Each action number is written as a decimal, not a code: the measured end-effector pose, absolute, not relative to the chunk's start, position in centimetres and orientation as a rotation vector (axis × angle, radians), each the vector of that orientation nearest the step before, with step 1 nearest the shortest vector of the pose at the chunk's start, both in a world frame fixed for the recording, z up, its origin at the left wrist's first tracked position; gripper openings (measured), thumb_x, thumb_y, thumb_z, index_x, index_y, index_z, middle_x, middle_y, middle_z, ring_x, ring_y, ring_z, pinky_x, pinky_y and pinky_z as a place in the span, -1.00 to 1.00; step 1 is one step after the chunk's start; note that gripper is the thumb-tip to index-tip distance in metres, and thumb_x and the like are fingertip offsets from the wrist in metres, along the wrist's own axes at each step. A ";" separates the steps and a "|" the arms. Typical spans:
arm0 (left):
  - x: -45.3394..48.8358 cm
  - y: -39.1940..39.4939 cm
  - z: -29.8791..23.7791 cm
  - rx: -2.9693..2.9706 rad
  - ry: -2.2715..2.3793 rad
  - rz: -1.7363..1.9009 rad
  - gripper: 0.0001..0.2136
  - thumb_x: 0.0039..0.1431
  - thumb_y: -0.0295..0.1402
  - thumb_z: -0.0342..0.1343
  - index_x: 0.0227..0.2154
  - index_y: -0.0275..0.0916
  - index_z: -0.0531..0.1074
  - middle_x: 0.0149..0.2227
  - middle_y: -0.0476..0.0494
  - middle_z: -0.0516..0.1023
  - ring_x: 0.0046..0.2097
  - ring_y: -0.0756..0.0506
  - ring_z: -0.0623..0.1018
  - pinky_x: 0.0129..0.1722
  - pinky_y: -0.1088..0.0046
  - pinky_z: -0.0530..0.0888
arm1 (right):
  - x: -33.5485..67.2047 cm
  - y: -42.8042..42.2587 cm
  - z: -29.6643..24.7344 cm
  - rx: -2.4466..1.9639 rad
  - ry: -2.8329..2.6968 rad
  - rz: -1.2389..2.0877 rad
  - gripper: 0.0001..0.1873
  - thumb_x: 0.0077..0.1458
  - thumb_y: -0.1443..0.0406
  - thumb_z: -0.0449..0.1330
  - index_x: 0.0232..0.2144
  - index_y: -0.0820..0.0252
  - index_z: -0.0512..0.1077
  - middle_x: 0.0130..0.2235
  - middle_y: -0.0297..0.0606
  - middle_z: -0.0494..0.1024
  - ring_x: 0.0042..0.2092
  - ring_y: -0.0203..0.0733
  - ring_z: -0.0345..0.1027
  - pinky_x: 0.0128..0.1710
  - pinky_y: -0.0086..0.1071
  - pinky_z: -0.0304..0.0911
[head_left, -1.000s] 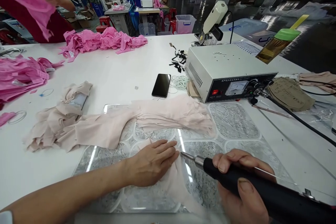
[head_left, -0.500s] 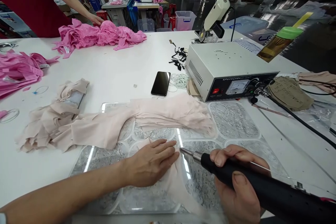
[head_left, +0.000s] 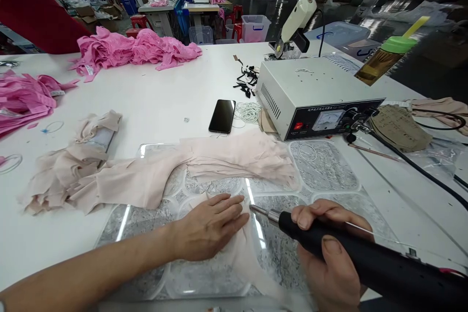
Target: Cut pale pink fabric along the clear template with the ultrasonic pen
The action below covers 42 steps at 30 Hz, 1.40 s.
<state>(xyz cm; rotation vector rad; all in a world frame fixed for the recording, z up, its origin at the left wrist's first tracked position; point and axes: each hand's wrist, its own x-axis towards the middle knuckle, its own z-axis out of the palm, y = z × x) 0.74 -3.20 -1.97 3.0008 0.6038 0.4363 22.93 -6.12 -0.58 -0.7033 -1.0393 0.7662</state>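
My left hand (head_left: 214, 226) lies flat, fingers stretched out, pressing a thin pale beige fabric piece (head_left: 250, 263) onto the clear, grey-patterned mat (head_left: 283, 248). In my right hand (head_left: 334, 253) is a thick black handheld ultrasonic tool (head_left: 351, 256), its cable running off at the right edge. The tool's metal tip (head_left: 259, 210) points left, close by my left fingertips and the fabric edge; whether it touches the cloth I cannot tell. Beyond my hands, a stack of beige fabric pieces (head_left: 237, 156) stretches left over the mat into a crumpled beige pile (head_left: 69, 161).
A generator box (head_left: 318, 92) with a dial stands back right, near a phone (head_left: 222, 116) and coiled cord (head_left: 248, 112). Pink garments (head_left: 135, 51) lie at the back; a person in a red top (head_left: 47, 9) stands behind. A green-lidded bottle (head_left: 387, 61) is at the right.
The person in red has drawn their arm back from the pink garments and leans out to the left. My hands and the tool look nearly unmoved; the view has shifted slightly.
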 end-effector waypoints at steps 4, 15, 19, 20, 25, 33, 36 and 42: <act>0.7 -3.2 -2.0 3.011 0.614 0.437 -0.70 0.36 -0.49 -0.14 0.08 -0.46 0.29 -0.04 -0.38 0.50 0.16 -0.31 0.42 0.09 0.12 0.44 | 22.9 -6.1 -0.5 -0.693 -1.041 0.770 -0.86 0.14 0.37 0.15 -0.21 0.13 0.36 -0.26 -0.33 0.37 -0.38 -0.33 0.32 -0.28 -0.28 0.42; 0.6 -3.2 -2.0 3.011 0.602 0.425 -0.69 0.34 -0.49 -0.11 0.08 -0.48 0.30 -0.05 -0.40 0.49 0.17 -0.32 0.41 0.09 0.11 0.43 | 22.6 -6.1 -0.4 -0.689 -1.040 0.767 -0.87 0.13 0.37 0.15 -0.22 0.14 0.37 -0.27 -0.32 0.38 -0.38 -0.33 0.32 -0.30 -0.29 0.43; 0.6 -3.2 -1.9 3.006 0.604 0.411 -0.69 0.33 -0.50 -0.08 0.08 -0.47 0.29 -0.05 -0.41 0.49 0.17 -0.31 0.41 0.09 0.10 0.43 | 22.6 -6.0 -0.4 -0.685 -1.067 0.781 -0.88 0.14 0.38 0.14 -0.22 0.13 0.36 -0.29 -0.34 0.38 -0.39 -0.33 0.32 -0.30 -0.29 0.43; 0.6 -3.1 -1.9 3.006 0.606 0.412 -0.69 0.33 -0.50 -0.09 0.08 -0.46 0.30 -0.05 -0.40 0.49 0.17 -0.31 0.41 0.09 0.10 0.43 | 22.6 -6.0 -0.4 -0.688 -1.074 0.780 -0.88 0.15 0.38 0.14 -0.23 0.12 0.36 -0.29 -0.34 0.38 -0.39 -0.33 0.32 -0.30 -0.29 0.43; 0.7 -3.1 -1.9 3.007 0.605 0.407 -0.70 0.34 -0.51 -0.12 0.07 -0.46 0.30 -0.07 -0.39 0.50 0.17 -0.30 0.41 0.07 0.12 0.44 | 22.8 -6.0 -0.4 -0.683 -1.119 0.762 -0.89 0.16 0.39 0.14 -0.23 0.12 0.36 -0.29 -0.33 0.38 -0.39 -0.33 0.33 -0.31 -0.31 0.44; 0.7 -3.1 -1.7 3.008 0.594 0.433 -0.70 0.34 -0.50 -0.12 0.06 -0.46 0.31 -0.08 -0.37 0.50 0.16 -0.30 0.41 0.07 0.14 0.43 | 23.1 -6.0 -0.8 -0.709 -1.143 0.765 -0.86 0.15 0.42 0.11 -0.24 0.12 0.33 -0.29 -0.32 0.39 -0.37 -0.29 0.34 -0.30 -0.27 0.43; 0.7 -3.1 -1.7 3.007 0.596 0.436 -0.70 0.33 -0.51 -0.12 0.06 -0.47 0.31 -0.08 -0.38 0.50 0.16 -0.30 0.41 0.07 0.14 0.43 | 23.0 -6.1 -0.7 -0.703 -1.145 0.757 -0.86 0.14 0.41 0.12 -0.23 0.12 0.34 -0.29 -0.32 0.40 -0.38 -0.30 0.33 -0.32 -0.27 0.43; 0.7 -3.1 -1.8 2.993 0.597 0.426 -0.70 0.32 -0.51 -0.11 0.07 -0.45 0.29 -0.08 -0.37 0.50 0.17 -0.30 0.40 0.09 0.14 0.42 | 22.6 -6.0 -0.4 -0.701 -1.069 0.772 -0.85 0.11 0.41 0.12 -0.24 0.12 0.35 -0.30 -0.32 0.39 -0.39 -0.29 0.31 -0.34 -0.24 0.41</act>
